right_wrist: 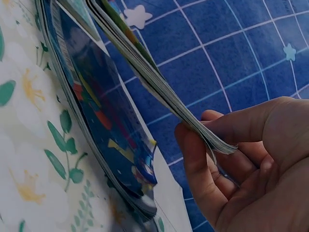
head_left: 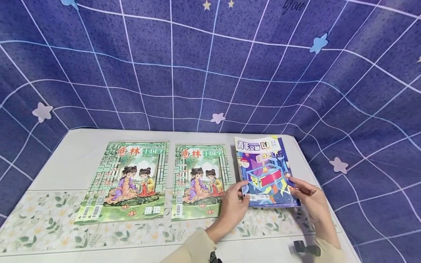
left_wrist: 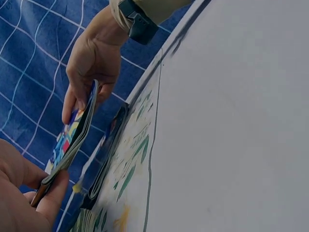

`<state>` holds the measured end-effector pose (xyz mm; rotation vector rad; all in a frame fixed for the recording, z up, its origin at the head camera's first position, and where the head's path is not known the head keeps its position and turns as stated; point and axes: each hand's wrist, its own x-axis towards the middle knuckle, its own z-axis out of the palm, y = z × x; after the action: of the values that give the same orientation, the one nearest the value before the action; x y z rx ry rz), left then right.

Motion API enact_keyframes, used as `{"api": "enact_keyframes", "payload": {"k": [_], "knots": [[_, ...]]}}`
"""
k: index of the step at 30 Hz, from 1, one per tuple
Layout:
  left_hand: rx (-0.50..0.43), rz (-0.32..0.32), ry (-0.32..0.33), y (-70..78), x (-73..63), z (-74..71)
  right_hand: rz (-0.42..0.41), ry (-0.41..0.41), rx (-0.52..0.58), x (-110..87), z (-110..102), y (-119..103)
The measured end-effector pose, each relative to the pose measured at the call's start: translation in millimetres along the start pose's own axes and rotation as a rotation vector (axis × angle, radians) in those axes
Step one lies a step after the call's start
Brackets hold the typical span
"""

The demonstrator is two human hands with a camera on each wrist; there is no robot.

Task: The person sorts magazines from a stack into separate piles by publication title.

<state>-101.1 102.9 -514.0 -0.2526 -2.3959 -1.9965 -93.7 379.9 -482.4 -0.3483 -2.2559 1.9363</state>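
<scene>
Both hands hold a magazine with a purple and blue cover, raised over the right part of the table. My left hand pinches its left edge between thumb and fingers, and my right hand pinches the right edge. The right wrist view shows the pages' edge between the right thumb and fingers. Below the held magazine lies another dark blue magazine, mostly hidden from the head view. Left of these lie two green magazines, one in the middle and one farther left.
The white table has a floral strip across it. A blue grid-patterned curtain with stars rises behind and beside the table. The left green magazine seems to lie on a second copy whose edge sticks out.
</scene>
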Motion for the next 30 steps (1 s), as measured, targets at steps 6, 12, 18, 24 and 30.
{"api": "enact_keyframes", "payload": {"k": [6, 12, 18, 24, 30], "knots": [[-0.025, -0.002, -0.012, -0.1, 1.4, 3.7, 0.015, -0.004, -0.014, 1.3, -6, 1], [-0.028, -0.022, -0.025, 1.0, 3.5, 7.1, 0.053, 0.0, -0.03, 1.2, -10, 0], [-0.017, -0.053, -0.013, 1.1, 4.4, 8.1, 0.09, -0.016, -0.041, 0.6, -11, 0], [-0.017, -0.091, -0.026, 2.1, 5.8, 7.1, 0.103, -0.014, -0.019, 1.2, -11, 1], [-0.025, -0.108, -0.063, 2.4, 7.6, 4.8, 0.126, -0.01, -0.036, 3.2, -12, 4]]}}
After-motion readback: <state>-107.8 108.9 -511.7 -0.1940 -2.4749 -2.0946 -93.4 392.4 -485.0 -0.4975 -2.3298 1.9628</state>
